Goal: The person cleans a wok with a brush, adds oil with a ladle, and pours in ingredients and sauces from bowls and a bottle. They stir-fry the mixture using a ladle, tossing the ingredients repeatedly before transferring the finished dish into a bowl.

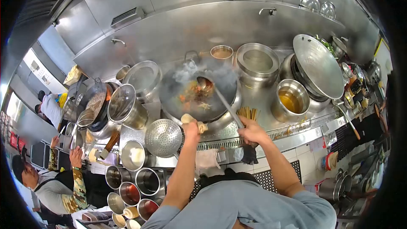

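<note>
A large dark wok sits on the range in front of me, steaming, with orange, red and green food pieces in it. My left hand is closed on a folded beige cloth at the wok's near rim. The long handle of a metal ladle is gripped in my right hand. The ladle's bowl rests among the food and holds something reddish-brown. Just left of my left forearm is a round perforated strainer. A bamboo brush lies behind my right hand.
Right of the wok stand a lidded pot, a pot of yellow liquid and a tilted large pan. Seasoning containers cluster at lower left. A co-worker is at far left, near another wok.
</note>
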Demonstrator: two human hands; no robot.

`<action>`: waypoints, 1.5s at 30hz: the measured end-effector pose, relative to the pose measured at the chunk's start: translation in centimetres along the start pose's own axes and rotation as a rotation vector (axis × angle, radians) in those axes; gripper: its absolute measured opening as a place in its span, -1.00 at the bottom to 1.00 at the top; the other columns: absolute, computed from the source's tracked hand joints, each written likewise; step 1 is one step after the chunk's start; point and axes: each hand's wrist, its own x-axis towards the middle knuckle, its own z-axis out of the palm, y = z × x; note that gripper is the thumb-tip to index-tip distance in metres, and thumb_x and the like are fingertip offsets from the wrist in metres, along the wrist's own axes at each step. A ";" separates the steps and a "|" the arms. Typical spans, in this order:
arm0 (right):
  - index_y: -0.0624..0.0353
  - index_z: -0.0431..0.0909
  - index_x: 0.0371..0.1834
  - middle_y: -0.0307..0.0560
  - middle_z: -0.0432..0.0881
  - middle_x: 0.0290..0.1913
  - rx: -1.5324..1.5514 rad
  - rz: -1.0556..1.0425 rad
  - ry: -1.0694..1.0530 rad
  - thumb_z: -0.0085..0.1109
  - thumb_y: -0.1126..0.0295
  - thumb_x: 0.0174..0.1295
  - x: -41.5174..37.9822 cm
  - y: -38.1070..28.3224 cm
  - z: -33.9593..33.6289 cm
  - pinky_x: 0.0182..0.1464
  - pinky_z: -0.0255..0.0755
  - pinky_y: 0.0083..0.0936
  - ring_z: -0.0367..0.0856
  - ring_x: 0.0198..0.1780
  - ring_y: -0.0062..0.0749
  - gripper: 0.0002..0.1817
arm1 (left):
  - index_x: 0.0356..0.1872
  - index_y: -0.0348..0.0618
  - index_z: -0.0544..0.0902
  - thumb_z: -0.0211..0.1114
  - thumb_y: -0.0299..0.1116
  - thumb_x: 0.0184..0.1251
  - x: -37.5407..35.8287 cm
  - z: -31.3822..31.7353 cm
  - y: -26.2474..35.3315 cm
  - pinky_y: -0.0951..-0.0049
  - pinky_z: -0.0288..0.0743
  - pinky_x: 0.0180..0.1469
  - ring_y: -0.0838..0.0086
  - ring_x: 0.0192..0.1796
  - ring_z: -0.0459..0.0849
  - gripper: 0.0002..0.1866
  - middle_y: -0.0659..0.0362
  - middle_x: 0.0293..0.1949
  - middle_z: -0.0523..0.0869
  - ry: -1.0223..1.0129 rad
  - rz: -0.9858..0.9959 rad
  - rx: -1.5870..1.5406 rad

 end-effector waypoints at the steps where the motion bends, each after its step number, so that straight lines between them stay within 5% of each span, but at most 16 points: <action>1: 0.24 0.40 0.22 -0.05 0.57 -0.57 -0.060 0.007 0.059 0.04 0.47 0.12 0.5 -0.6 -0.2 -0.61 0.45 -0.36 0.58 -0.66 -0.34 -0.49 | -0.28 -0.32 0.47 0.13 -0.62 0.09 -0.8 0.5 0.6 0.27 0.54 -0.48 0.33 -0.45 0.61 -0.85 0.12 -0.36 0.56 0.021 0.029 0.002; 3: 0.23 0.35 0.32 0.00 0.58 -0.59 -0.131 -0.070 0.158 0.03 0.48 0.13 3.1 0.8 -0.2 -0.61 0.47 -0.36 0.60 -0.64 -0.30 -0.41 | -0.18 -0.33 0.46 0.15 -0.60 0.12 0.4 -0.5 -0.7 0.26 0.57 -0.42 0.33 -0.40 0.62 -0.79 0.12 -0.32 0.57 -0.089 0.056 -0.045; 7: 0.34 0.38 0.22 -0.07 0.56 -0.56 0.057 0.051 0.072 0.07 0.48 0.15 4.4 1.2 3.1 -0.64 0.43 -0.37 0.54 -0.67 -0.33 -0.50 | -0.24 -0.34 0.47 0.13 -0.59 0.15 1.3 0.2 -1.3 0.26 0.57 -0.46 0.31 -0.42 0.65 -0.85 0.07 -0.36 0.59 0.064 0.065 0.038; 13: 0.29 0.50 -0.03 -0.26 0.49 -0.52 1.380 0.308 -0.289 0.10 0.37 0.35 2.5 0.3 7.7 -0.65 0.28 -0.64 0.39 -0.65 -0.62 -0.76 | -0.09 -0.35 0.47 0.13 -0.55 0.16 3.6 -1.5 -1.7 0.26 0.56 -0.47 0.31 -0.37 0.66 -0.74 0.05 -0.26 0.60 -0.078 0.066 0.125; 16: 0.37 0.44 0.10 -0.28 0.44 -0.50 1.631 0.265 -0.516 0.00 0.37 0.39 2.5 0.6 8.7 -0.66 0.24 -0.66 0.33 -0.65 -0.65 -0.67 | -0.16 -0.34 0.49 0.12 -0.55 0.16 1.8 -0.8 -1.3 0.24 0.54 -0.49 0.31 -0.40 0.65 -0.80 0.07 -0.30 0.60 0.054 0.213 0.029; 17: 0.40 0.42 0.14 -0.29 0.42 -0.49 1.719 0.251 -0.577 -0.04 0.37 0.40 2.2 0.9 8.6 -0.66 0.23 -0.66 0.31 -0.65 -0.66 -0.64 | -0.18 -0.33 0.50 0.12 -0.55 0.17 0.8 -0.4 -0.4 0.23 0.53 -0.49 0.32 -0.42 0.62 -0.81 0.08 -0.33 0.59 0.073 0.118 0.027; 20: 0.34 0.42 0.09 -0.29 0.45 -0.47 2.005 0.386 -0.461 0.06 0.39 0.36 3.1 -1.1 9.3 -0.60 0.29 -0.65 0.35 -0.61 -0.64 -0.69 | -0.06 -0.35 0.48 0.11 -0.55 0.18 2.6 -1.5 -1.0 0.20 0.54 -0.48 0.31 -0.39 0.64 -0.72 0.05 -0.28 0.60 -0.075 0.061 0.098; 22: 0.34 0.42 0.06 -0.29 0.45 -0.47 1.822 0.319 -0.532 0.10 0.40 0.33 2.5 -0.8 9.1 -0.60 0.29 -0.65 0.35 -0.62 -0.64 -0.69 | -0.15 -0.34 0.51 0.12 -0.57 0.16 0.8 -0.7 -0.1 0.24 0.55 -0.45 0.31 -0.40 0.65 -0.78 0.08 -0.34 0.61 0.078 0.087 0.123; 24: 0.33 0.43 0.03 -0.29 0.44 -0.47 1.638 0.247 -0.575 0.15 0.41 0.29 1.7 0.1 8.4 -0.60 0.29 -0.64 0.35 -0.62 -0.64 -0.69 | 0.09 -0.42 0.25 0.21 -0.50 0.14 2.0 -1.5 -1.5 0.27 0.60 -0.29 0.32 -0.33 0.62 -0.50 0.00 -0.15 0.53 -0.016 0.114 0.024; 26: 0.26 0.44 0.13 -0.24 0.47 -0.55 0.827 0.246 -0.244 0.12 0.43 0.21 3.3 1.4 7.3 -0.63 0.35 -0.52 0.45 -0.63 -0.55 -0.60 | 0.06 -0.51 0.27 0.21 -0.49 0.12 3.2 -2.5 -1.7 0.26 0.58 -0.22 0.31 -0.22 0.62 -0.50 -0.02 -0.13 0.53 -0.160 0.037 0.155; 28: 0.26 0.35 0.32 -0.07 0.56 -0.54 0.133 -0.026 -0.064 0.11 0.45 0.13 0.5 -1.9 5.4 -0.62 0.43 -0.38 0.57 -0.61 -0.40 -0.40 | 0.02 -0.50 0.32 0.22 -0.48 0.13 2.8 -2.1 -1.2 0.25 0.56 -0.25 0.31 -0.22 0.62 -0.55 -0.01 -0.17 0.56 -0.082 0.072 0.169; 32: 0.28 0.14 0.49 0.19 0.65 -0.46 -0.240 -0.204 0.237 -0.01 0.49 0.10 6.2 1.7 2.6 -0.57 0.51 -0.24 0.67 -0.58 -0.18 -0.23 | -0.16 -0.40 0.49 0.14 -0.55 0.15 0.7 -1.1 -1.3 0.22 0.57 -0.39 0.31 -0.35 0.65 -0.77 0.04 -0.28 0.59 0.091 0.163 0.087; 35: 0.29 0.17 0.48 0.17 0.64 -0.48 -0.253 -0.071 0.223 -0.04 0.50 0.10 6.9 -1.4 2.0 -0.54 0.51 -0.26 0.64 -0.60 -0.20 -0.26 | -0.12 -0.41 0.46 0.15 -0.53 0.15 1.8 -0.9 -0.7 0.24 0.59 -0.33 0.32 -0.29 0.65 -0.73 0.04 -0.27 0.58 0.065 0.072 0.129; 38: 0.31 0.27 0.42 0.11 0.60 -0.50 -0.012 -0.056 0.100 -0.02 0.50 0.12 6.1 -0.7 3.3 -0.57 0.46 -0.34 0.59 -0.63 -0.28 -0.32 | 0.11 -0.45 0.25 0.21 -0.48 0.14 1.0 -1.3 -0.3 0.24 0.58 -0.19 0.26 -0.22 0.63 -0.48 -0.04 -0.09 0.54 0.002 0.079 0.115; 43: 0.34 0.34 0.33 0.11 0.61 -0.49 0.241 -0.021 -0.049 0.08 0.50 0.06 3.2 0.6 2.4 -0.58 0.46 -0.35 0.59 -0.65 -0.30 -0.35 | -0.07 -0.45 0.45 0.16 -0.53 0.18 1.5 -1.1 -0.2 0.24 0.58 -0.35 0.33 -0.26 0.65 -0.71 0.03 -0.18 0.58 0.050 0.126 0.141; 45: 0.35 0.36 0.30 0.16 0.62 -0.46 0.029 -0.063 0.074 0.08 0.51 0.04 4.2 0.1 1.0 -0.56 0.49 -0.32 0.60 -0.65 -0.26 -0.37 | 0.05 -0.48 0.33 0.20 -0.50 0.14 2.1 -1.1 0.2 0.24 0.58 -0.25 0.27 -0.19 0.65 -0.55 -0.05 -0.10 0.56 -0.043 0.160 0.135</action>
